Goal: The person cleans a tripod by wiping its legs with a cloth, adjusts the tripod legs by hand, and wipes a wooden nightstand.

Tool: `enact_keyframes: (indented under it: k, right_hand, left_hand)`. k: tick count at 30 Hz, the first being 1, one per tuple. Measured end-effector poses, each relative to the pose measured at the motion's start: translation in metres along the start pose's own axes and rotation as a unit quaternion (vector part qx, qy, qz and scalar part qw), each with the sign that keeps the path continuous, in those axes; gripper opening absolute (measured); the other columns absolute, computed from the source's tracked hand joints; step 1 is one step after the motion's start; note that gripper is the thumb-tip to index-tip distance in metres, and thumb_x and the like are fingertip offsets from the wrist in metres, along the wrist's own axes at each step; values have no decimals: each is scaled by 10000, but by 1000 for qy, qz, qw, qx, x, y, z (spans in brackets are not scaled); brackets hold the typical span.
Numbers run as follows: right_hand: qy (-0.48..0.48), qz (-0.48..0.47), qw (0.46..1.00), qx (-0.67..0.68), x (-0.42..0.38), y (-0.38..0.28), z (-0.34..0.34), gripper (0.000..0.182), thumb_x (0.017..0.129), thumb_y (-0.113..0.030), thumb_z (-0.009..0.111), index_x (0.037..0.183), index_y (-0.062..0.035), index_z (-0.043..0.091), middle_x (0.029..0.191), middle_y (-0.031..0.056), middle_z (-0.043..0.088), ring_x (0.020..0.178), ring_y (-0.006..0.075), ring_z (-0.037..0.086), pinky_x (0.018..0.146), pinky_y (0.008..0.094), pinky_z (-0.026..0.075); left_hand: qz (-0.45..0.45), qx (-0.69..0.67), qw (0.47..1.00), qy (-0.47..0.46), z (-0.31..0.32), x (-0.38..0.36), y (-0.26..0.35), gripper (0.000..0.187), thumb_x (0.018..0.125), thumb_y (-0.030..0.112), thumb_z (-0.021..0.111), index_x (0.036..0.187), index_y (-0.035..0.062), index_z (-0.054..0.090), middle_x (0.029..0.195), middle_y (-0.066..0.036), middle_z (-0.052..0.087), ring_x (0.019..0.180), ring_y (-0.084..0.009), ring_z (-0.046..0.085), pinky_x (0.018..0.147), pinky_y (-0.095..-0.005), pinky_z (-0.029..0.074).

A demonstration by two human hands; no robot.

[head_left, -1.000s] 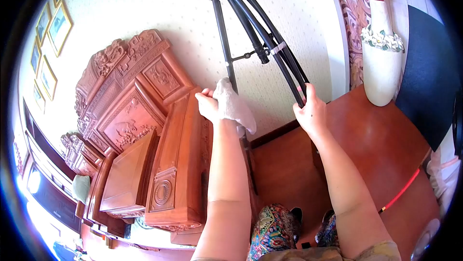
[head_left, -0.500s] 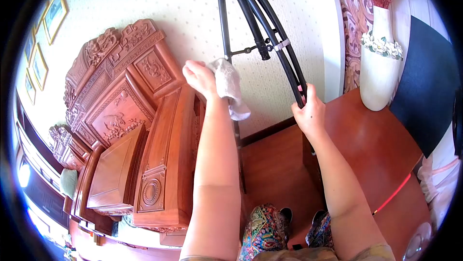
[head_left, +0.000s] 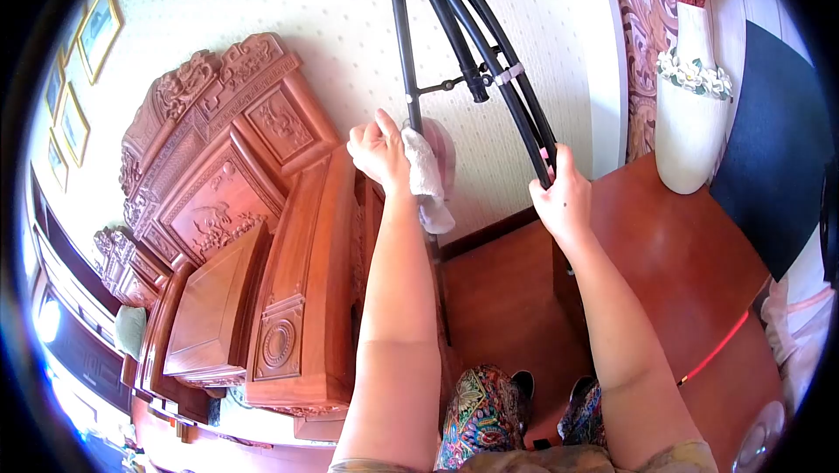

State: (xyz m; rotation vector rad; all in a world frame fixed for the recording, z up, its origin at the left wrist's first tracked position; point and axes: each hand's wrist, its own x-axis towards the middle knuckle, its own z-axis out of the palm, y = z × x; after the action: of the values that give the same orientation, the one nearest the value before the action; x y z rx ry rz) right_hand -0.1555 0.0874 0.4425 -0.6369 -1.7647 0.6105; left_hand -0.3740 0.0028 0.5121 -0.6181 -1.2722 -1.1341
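A black tripod [head_left: 454, 32] stands against the white wall, its legs spreading downward. My left hand [head_left: 377, 151] grips a white cloth [head_left: 428, 178] and presses it around the tripod's left leg. My right hand [head_left: 559, 198] is closed around the lower part of the tripod's right legs, near a pink band. The left leg below the cloth is mostly hidden behind my forearm.
A carved reddish wooden chair [head_left: 262, 246] stands close on the left, touching distance from my left arm. A tall white vase [head_left: 690, 106] with flowers stands at the right by a dark panel [head_left: 773, 150]. Framed pictures [head_left: 83, 62] hang on the wall. The floor [head_left: 682, 281] is red-brown.
My left hand with the cloth went up the left tripod leg, then came back down a little. My right hand has kept its grip on the right legs.
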Motion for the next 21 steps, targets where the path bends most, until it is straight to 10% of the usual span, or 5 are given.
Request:
enact_keyframes:
  k: [2, 5, 11, 14, 21]
  right_hand:
    - [-2, -2, 1000, 1, 1, 1, 0, 388, 651, -61, 618, 988, -74, 426, 836, 87, 605, 642, 273, 599, 578, 388, 476]
    - [-11, 9, 1000, -14, 1, 2, 0, 395, 652, -60, 622, 992, -69, 420, 863, 79, 609, 643, 271, 600, 578, 386, 477]
    - [11, -20, 1000, -3, 0, 4, 3, 413, 643, -54, 635, 993, -68, 416, 892, 67, 612, 640, 262, 600, 574, 380, 477]
    - [13, -15, 1000, -12, 0, 3, 4, 414, 643, -54, 636, 990, -70, 411, 896, 66, 612, 639, 258, 598, 574, 380, 478]
    - [14, -12, 1000, -17, -1, 1, 2, 408, 651, -66, 633, 991, -80, 408, 900, 58, 612, 643, 258, 599, 577, 380, 480]
  left_hand:
    - [-258, -37, 950, -172, -7, 1, 7, 477, 857, 322, 485, 532, -26, 508, 517, -121, 498, 482, -261, 465, 553, -343, 413]
    - [-304, -134, 921, -204, -16, 5, 15, 491, 866, 321, 470, 542, -42, 539, 529, -124, 518, 498, -236, 493, 564, -332, 417]
    - [-253, -323, 862, -297, -61, -28, 5, 253, 840, 121, 485, 1046, -24, 510, 1053, -128, 493, 995, -207, 472, 863, -310, 368]
    - [-113, -305, 871, -367, -78, -33, 14, 544, 706, 65, 587, 1194, -13, 361, 1199, -161, 345, 1136, -270, 341, 928, -376, 306]
    - [-68, -55, 966, -244, -52, -25, 46, 426, 671, 130, 627, 1012, -32, 430, 1002, -191, 439, 944, -342, 432, 828, -382, 363]
